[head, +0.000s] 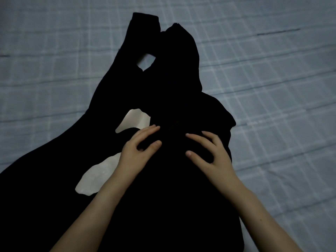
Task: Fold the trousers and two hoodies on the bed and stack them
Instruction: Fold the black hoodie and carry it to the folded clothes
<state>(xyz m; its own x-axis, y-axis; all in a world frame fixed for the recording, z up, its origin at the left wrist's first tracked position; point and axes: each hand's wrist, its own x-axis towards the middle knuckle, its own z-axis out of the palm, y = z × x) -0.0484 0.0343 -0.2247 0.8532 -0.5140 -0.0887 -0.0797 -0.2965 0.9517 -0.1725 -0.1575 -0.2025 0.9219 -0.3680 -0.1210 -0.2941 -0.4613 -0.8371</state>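
Black garment point(169, 91) lies spread on the bed point(272, 84), right under both your hands. It's too dark to tell hoodie from trousers. Your left hand point(138, 150) rests on it, fingers nearly straight, thumb apart. Your right hand point(209, 151) sits just beside it, fingers spread and lightly bent on the cloth. Neither grip looks pinched on fabric, but black on black could hide a small fold.

One white patch point(133, 120) touches your left fingertips and another point(98, 175) lies outside your left wrist. Beyond your fingertips two long parts run away from you, bunched and overlapping, with a small gap point(147, 61) of sheet between them.

Progress, as a judgement: early. This piece has a loose outline and no squared fold. No stack or other garments are in view, so most of the task looks left.

The garment's near edge lies just outside your right grip. On the left it spreads well away from your left grip. There's bare checked sheet beyond your fingertips and to the right of your right hand, with room to fold and stack.
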